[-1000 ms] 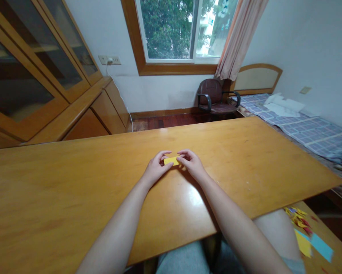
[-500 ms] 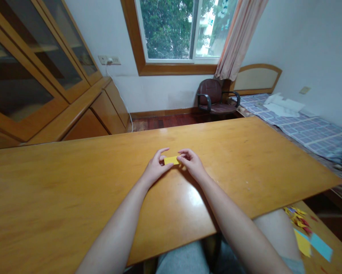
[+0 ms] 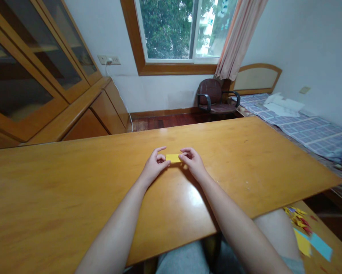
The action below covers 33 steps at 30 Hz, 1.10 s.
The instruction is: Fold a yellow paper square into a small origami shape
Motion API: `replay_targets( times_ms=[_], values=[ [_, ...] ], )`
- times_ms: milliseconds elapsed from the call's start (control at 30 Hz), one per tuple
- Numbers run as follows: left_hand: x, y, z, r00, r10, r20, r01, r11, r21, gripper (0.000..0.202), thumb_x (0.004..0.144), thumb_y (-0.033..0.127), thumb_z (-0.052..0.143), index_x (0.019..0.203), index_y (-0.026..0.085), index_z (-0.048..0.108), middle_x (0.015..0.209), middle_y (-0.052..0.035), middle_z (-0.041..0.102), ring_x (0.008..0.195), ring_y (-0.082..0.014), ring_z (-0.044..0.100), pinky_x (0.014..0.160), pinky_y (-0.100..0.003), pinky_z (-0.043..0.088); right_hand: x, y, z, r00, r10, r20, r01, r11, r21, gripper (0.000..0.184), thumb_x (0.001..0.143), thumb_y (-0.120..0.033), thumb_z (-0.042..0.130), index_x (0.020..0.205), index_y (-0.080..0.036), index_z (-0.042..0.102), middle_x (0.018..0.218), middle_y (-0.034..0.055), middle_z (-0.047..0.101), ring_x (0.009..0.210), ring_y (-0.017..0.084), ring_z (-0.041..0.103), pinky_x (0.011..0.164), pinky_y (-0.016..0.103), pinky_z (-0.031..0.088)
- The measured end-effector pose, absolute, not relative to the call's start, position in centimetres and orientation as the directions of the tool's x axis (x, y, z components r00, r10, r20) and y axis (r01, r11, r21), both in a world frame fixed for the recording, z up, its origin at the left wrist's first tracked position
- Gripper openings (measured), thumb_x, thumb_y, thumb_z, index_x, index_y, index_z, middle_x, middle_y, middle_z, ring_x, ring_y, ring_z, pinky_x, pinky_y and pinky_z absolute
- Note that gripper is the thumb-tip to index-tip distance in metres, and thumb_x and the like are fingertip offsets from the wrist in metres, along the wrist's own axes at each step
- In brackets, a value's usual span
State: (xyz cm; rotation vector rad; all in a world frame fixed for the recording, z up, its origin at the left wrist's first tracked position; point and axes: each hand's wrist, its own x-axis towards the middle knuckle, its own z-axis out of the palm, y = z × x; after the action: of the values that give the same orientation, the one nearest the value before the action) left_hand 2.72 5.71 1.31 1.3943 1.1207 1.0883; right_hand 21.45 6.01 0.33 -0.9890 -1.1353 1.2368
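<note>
A small folded strip of yellow paper (image 3: 173, 158) is held just above the wooden table, its long side running left to right. My right hand (image 3: 193, 163) pinches its right end between thumb and fingers, which cover that end. At the other end is my left hand (image 3: 155, 164), its index finger stretched out and its thumb at the strip's lower left corner. The left middle finger is bent beside the strip's left edge. Thumb and index finger of this hand are apart.
The wide wooden table (image 3: 74, 190) spans the view. On a lower wooden surface at bottom right lie yellow paper (image 3: 303, 243), blue paper (image 3: 321, 246) and a heap of folded red and yellow pieces (image 3: 299, 219). A chair (image 3: 212, 95) and a bed (image 3: 299, 129) stand beyond.
The paper strip has shifted slightly up and to the right and lies more level. My left hand has drawn a little to the left, its thumb sliding toward the strip's corner.
</note>
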Motion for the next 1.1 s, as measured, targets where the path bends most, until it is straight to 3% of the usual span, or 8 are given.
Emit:
replay_targets(
  times_ms=[167,367,567,833,1100],
  values=[
    [2.6,5.6,1.8,0.163,0.984,0.076,0.046,-0.085,0.995,0.062,0.073,0.027,0.069,0.129,0.016,0.043,0.066,0.0049,0.061,0.059,-0.0118,0.057,0.065,-0.025,0.046,21.6,6.2,0.2,0.01,0.994,0.105,-0.195,0.105,-0.975,0.033,0.07,-0.037,0.074,0.094,-0.02,0.059,0.074,-0.002,0.06,0.062,0.011,0.054,0.058,0.023,0.041],
    [2.7,5.7,1.4,0.16,0.981,0.106,0.055,-0.116,0.992,0.053,0.073,0.027,0.069,0.122,0.017,0.052,0.07,0.0047,0.057,0.068,-0.0122,0.057,0.07,-0.024,0.045,21.5,5.9,0.4,-0.016,0.993,0.116,-0.18,0.112,-0.977,0.034,0.07,-0.038,0.074,0.095,-0.02,0.059,0.074,-0.0021,0.06,0.061,0.011,0.054,0.059,0.024,0.041],
    [2.5,5.7,0.9,0.143,0.98,0.135,0.214,-0.163,0.963,0.034,0.075,0.032,0.068,0.106,0.018,0.065,0.081,0.0003,0.06,0.071,-0.0125,0.055,0.068,-0.023,0.044,21.4,5.5,0.7,-0.059,0.99,0.132,-0.138,0.122,-0.983,0.033,0.072,-0.039,0.073,0.097,-0.021,0.059,0.075,-0.0021,0.059,0.063,0.011,0.054,0.06,0.024,0.042],
    [2.5,5.6,0.7,0.116,0.977,0.176,0.23,-0.199,0.953,0.033,0.075,0.033,0.068,0.106,0.019,0.067,0.085,-0.0009,0.062,0.074,-0.0132,0.056,0.07,-0.024,0.046,21.3,5.5,0.8,-0.049,0.99,0.132,-0.125,0.125,-0.984,0.033,0.072,-0.039,0.072,0.096,-0.021,0.059,0.077,-0.0009,0.06,0.064,0.012,0.055,0.06,0.025,0.043],
    [2.6,5.4,0.9,0.114,0.973,0.202,0.259,-0.225,0.939,0.028,0.077,0.035,0.066,0.099,0.019,0.069,0.077,0.0006,0.059,0.071,-0.0136,0.054,0.067,-0.024,0.044,21.3,5.7,0.6,-0.043,0.991,0.125,-0.155,0.117,-0.981,0.032,0.071,-0.037,0.073,0.095,-0.02,0.061,0.074,-0.0019,0.06,0.062,0.011,0.055,0.059,0.023,0.042]
  ],
)
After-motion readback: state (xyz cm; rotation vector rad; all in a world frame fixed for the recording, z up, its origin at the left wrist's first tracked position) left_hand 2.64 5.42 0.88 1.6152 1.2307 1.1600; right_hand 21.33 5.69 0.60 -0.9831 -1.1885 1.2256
